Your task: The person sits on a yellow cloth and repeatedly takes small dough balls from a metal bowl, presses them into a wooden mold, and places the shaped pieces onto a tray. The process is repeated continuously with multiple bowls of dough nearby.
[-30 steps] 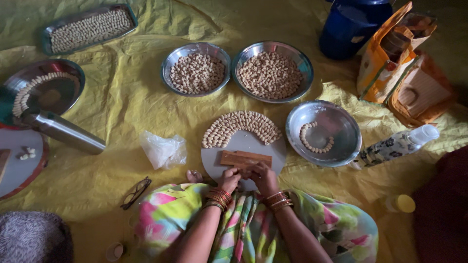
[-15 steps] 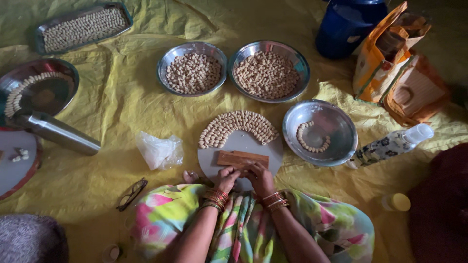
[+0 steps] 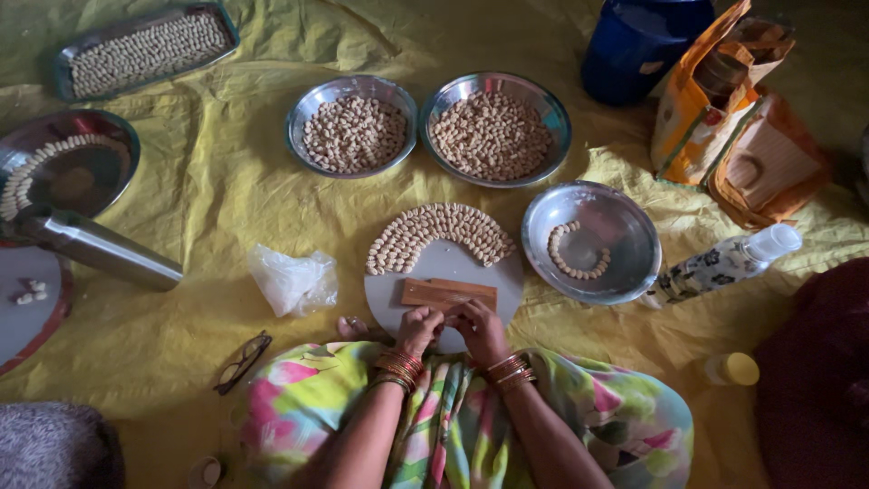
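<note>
My left hand (image 3: 418,328) and my right hand (image 3: 477,328) are close together, fingers curled, at the near edge of a round grey board (image 3: 448,265). They pinch something small between them that I cannot make out. A flat wooden block (image 3: 449,293) lies on the board just beyond my fingers. Several small pale shaped pieces (image 3: 438,232) are arranged in curved rows along the board's far edge. Both wrists wear red and gold bangles.
Two steel bowls (image 3: 352,132) (image 3: 494,130) of pale round pieces stand beyond the board. A steel plate (image 3: 593,241) with a small arc of pieces is at right. A tray (image 3: 140,50), steel dish (image 3: 65,165), metal cylinder (image 3: 100,249), plastic bag (image 3: 294,280), spectacles (image 3: 243,361), bottle (image 3: 724,263), blue container (image 3: 639,43) and orange bags (image 3: 738,118) surround them.
My hands have stayed at the board's near edge with only slight finger movement. The view has shifted a little.
</note>
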